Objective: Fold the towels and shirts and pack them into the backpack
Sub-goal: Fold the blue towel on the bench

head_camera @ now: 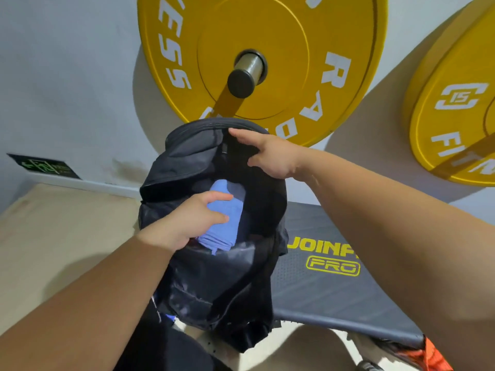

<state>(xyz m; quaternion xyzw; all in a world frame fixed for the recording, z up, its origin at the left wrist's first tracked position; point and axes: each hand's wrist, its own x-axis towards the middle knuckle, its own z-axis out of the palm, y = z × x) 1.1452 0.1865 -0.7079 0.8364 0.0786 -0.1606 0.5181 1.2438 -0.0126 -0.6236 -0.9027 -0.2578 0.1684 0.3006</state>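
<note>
One blue fold (222, 223) is going in: your left hand (187, 223) grips it inside the backpack (187, 162); your right hand (270, 153) pinches its rim open. Remaining laundry isn't visible.

We see the black backpack (214, 277) in the middle, its mouth open. Our left hand (187, 223) grips a folded blue cloth (227, 220) inside the opening. At one o'clock our right hand (270, 156) pinches the upper rim. A yellow weight plate (267, 36) hangs at twelve o'clock, and a grey bench (334, 290) lies at four o'clock.
</note>
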